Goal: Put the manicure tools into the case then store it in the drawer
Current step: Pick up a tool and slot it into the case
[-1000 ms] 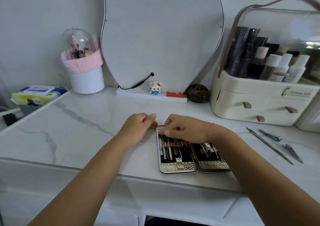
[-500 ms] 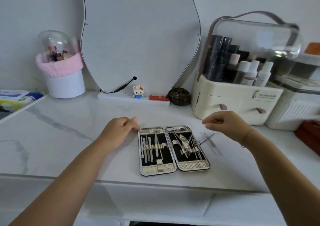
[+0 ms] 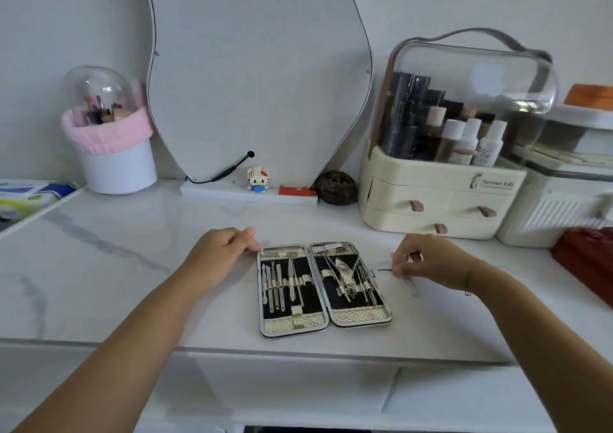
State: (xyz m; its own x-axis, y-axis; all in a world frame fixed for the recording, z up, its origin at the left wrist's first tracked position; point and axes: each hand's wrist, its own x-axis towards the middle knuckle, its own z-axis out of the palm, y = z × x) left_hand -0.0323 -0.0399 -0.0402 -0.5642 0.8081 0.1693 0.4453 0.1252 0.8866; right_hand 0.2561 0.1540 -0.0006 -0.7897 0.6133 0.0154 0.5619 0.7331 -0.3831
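The left hand (image 3: pixel 222 256) stayed loosely curled, grasping nothing, at the far left corner of the open manicure case (image 3: pixel 293 324). The right hand (image 3: pixel 428 261) had moved off the case and pinched a thin tool (image 3: pixel 385 270) just right of it, probably to load next.

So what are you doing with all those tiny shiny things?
A person is packing up a manicure set. The case lies open on the white table, with many tools tucked into its loops. The left hand rests at the case's top left corner. The right hand pinches a thin metal tool just right of the case; it is too blurred to tell which kind. The case is not yet shut or put away.
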